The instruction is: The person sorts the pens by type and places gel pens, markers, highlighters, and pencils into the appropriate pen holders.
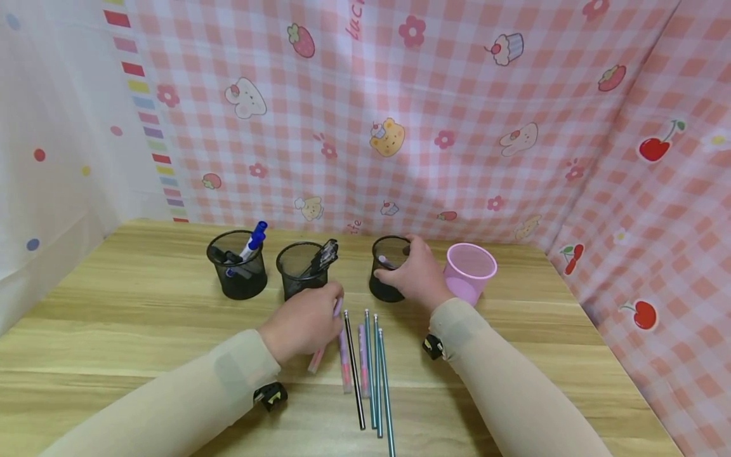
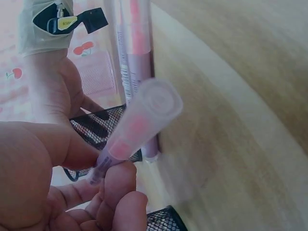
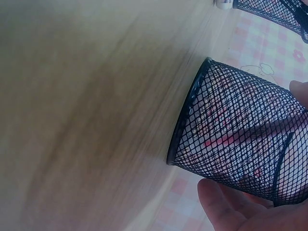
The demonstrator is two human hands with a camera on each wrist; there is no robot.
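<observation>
My left hand [image 1: 305, 320] pinches a purple highlighter [image 2: 130, 130] with a pink tip under a clear cap, between thumb and fingers, just above the table. Around the third black mesh pen cup [image 1: 385, 291], the fingers and thumb of my right hand [image 1: 419, 273] grip its sides; in the right wrist view a pink-and-purple stick shows through the mesh. Two more purple highlighters [image 1: 363, 368] lie near my left hand, along with a black pencil [image 1: 354, 374] and several teal pencils [image 1: 385, 387].
At the back left stands a mesh cup [image 1: 242, 285] with blue-capped markers. Beside it, another mesh cup [image 1: 288, 279] holds black pens, partly behind my left hand. A pink cup [image 1: 464, 289] stands right of my right hand. A checked curtain [image 1: 342, 95] hangs behind the table.
</observation>
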